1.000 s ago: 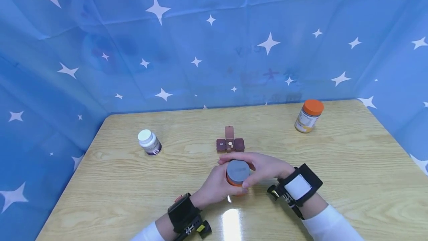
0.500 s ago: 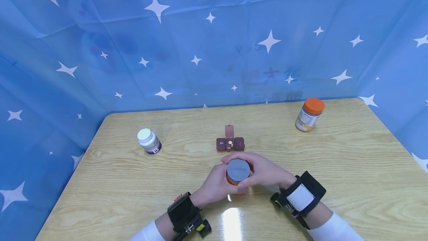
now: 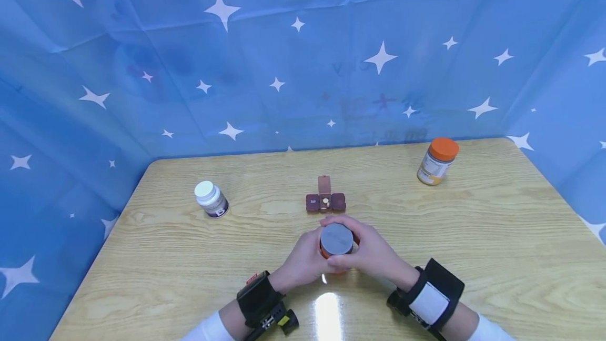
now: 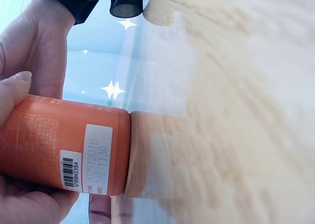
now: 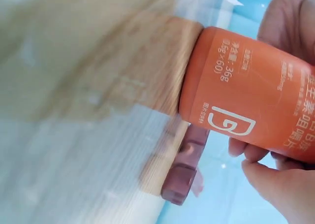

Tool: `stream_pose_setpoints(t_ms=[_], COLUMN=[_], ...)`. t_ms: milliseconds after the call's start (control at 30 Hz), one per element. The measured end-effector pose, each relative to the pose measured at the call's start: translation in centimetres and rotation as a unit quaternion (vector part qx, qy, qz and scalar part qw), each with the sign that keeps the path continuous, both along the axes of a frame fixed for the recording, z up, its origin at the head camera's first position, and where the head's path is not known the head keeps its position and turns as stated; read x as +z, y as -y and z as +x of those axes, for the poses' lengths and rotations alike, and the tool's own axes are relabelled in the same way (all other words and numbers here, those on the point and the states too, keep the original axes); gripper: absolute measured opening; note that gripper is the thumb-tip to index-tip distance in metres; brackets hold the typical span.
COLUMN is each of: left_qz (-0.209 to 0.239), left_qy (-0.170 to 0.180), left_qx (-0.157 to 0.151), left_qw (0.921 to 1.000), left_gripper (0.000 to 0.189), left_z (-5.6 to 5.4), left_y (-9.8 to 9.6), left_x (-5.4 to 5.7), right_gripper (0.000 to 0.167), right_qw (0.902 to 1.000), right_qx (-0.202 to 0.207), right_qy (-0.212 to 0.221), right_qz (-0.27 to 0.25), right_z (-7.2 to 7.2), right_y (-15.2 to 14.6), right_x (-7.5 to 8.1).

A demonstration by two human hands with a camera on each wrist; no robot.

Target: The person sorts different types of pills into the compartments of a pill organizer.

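Observation:
An orange supplement bottle (image 4: pixel 59 140) with a grey lid (image 3: pixel 336 240) stands on the table between both hands. My left hand (image 3: pixel 303 261) grips its body from the left, and a barcode label shows in the left wrist view. My right hand (image 3: pixel 374 251) curls round the lid from the right, thumb in front and fingers behind. Just beyond the bottle lies a small maroon pill box (image 3: pixel 312 203). Its middle compartment has the flap raised, and a pale tablet (image 3: pixel 325 201) sits inside. In the right wrist view, white print covers the orange bottle (image 5: pixel 241 91).
A white bottle (image 3: pixel 211 200) stands to the left on the wooden table (image 3: pixel 189 267). At the back right is a jar with an orange lid (image 3: pixel 437 162). A small red item (image 3: pixel 252 279) shows partly behind the left wrist strap. A blue star-patterned cloth (image 3: pixel 303 67) hangs behind.
My right hand has turned round the lid, its thumb moving left along the front while the wrist swings down and right. The left hand and bottle stay nearly still.

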State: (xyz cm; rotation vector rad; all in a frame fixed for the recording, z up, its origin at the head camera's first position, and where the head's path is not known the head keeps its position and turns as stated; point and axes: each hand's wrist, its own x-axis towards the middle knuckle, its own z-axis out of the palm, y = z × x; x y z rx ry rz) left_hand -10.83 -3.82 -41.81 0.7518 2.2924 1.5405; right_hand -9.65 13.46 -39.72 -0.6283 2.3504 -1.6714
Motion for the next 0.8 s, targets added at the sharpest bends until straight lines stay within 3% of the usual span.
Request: stream_pose_setpoints(t_ms=[267,467,667,800], left_qz=[-0.03,-0.036,-0.031,-0.031], left_qy=[-0.02,-0.016,-0.011,-0.011], left_qx=[0.013,0.016,0.012,0.009], left_qw=[0.9993,0.9991,0.9994,0.9994], left_gripper=[0.053,0.057,0.058,0.055], left_z=[0.06,0.21,0.21,0.17], left_y=[-0.11,0.01,0.11,0.07], left_x=[0.09,0.24,0.23,0.23], right_gripper=[0.079,0.079,0.077,0.081], right_qw=[0.9984,0.9962,0.996,0.9978], right_qx=[0.02,0.026,0.024,0.045], right_qy=[0.036,0.056,0.05,0.024], right_qz=[0.039,0.062,0.071,0.041], right_z=[0.01,0.02,0.02,-0.21], right_y=[-0.52,-0.52,-0.53,-0.91], right_x=[0.24,0.26,0.24,0.6])
